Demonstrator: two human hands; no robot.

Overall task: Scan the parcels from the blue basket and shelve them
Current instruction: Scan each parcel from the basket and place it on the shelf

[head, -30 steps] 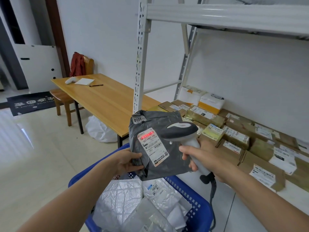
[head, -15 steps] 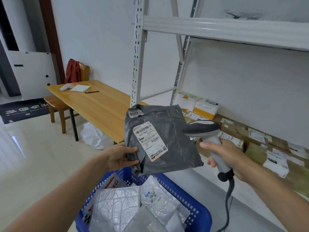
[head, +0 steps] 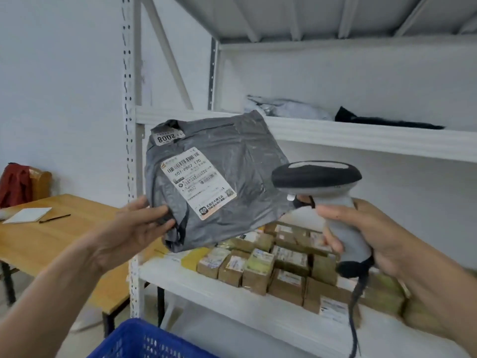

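My left hand (head: 136, 228) grips the lower left corner of a grey plastic mailer parcel (head: 247, 171) with a white shipping label and a small "2008" sticker, held up in front of the white metal shelf unit (head: 335, 135). My right hand (head: 366, 228) holds a grey and black barcode scanner (head: 320, 182) by its handle, just right of the parcel, its cable hanging down. Only the rim of the blue basket (head: 144, 342) shows at the bottom edge.
The middle shelf carries a light grey bag (head: 286, 109) and a dark bag (head: 382, 120). The lower shelf (head: 206, 288) is packed with several brown cardboard boxes (head: 258, 270). A wooden table (head: 51, 241) with a notepad and pen stands at the left, a chair behind it.
The view has tilted up and the grey parcel has risen from over the basket to the middle shelf's height. The scanner has moved away from the label to the parcel's right.
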